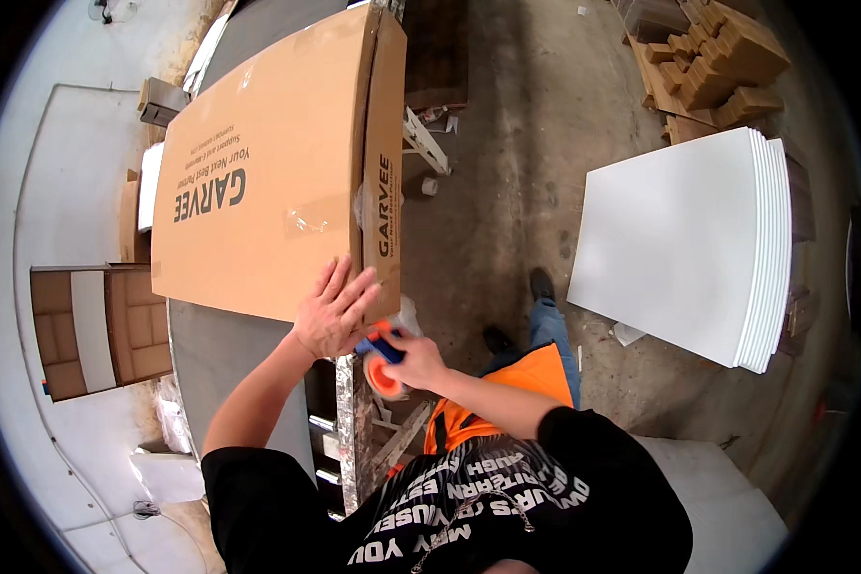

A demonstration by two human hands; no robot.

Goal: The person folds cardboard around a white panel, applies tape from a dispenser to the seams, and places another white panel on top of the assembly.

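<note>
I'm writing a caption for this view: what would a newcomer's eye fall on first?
Probably the large brown carton, left of centre in the upper half, with the left hand spread on its near end. Just beside that, the right hand grips a blue-and-orange tape dispenser by the carton's near corner. Then comes the bright stack of white panels on the right.

Carton (277,143) on table (215,340), panels (674,249) right

blk txt (209,196) on ctn (287,163), wht-txt tee (584,478)
</note>
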